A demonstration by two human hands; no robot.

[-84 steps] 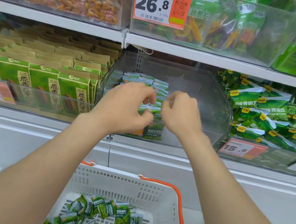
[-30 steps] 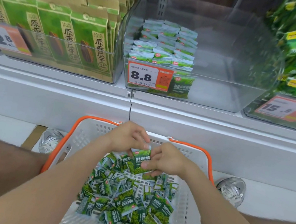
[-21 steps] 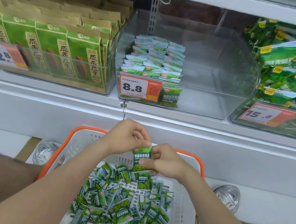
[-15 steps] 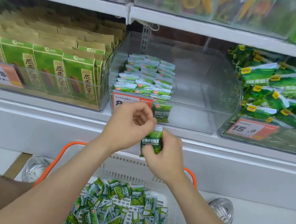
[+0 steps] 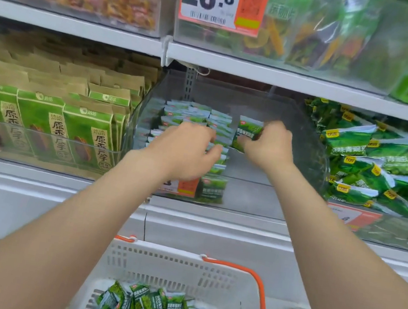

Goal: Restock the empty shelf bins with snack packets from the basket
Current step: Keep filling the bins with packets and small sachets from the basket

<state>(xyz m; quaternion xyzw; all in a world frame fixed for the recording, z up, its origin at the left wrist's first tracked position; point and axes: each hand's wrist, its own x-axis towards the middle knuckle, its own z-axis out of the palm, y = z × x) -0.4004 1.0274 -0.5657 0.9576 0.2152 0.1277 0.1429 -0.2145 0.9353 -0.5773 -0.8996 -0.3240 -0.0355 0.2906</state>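
Three clear bins (image 5: 252, 199) on white shelf (image 5: 214, 216)

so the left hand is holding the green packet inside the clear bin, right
Not quite: the head view shows the right hand pinching the green packet inside the clear bin; the left hand is over the stacked rows.

The one head-worn wide-angle camera faces forward and slightly down, close before the clear bin (image 5: 304, 154) at mid-frame, with the upper shelf (image 5: 264, 73) across the top and the white basket (image 5: 179, 270) at the bottom edge.
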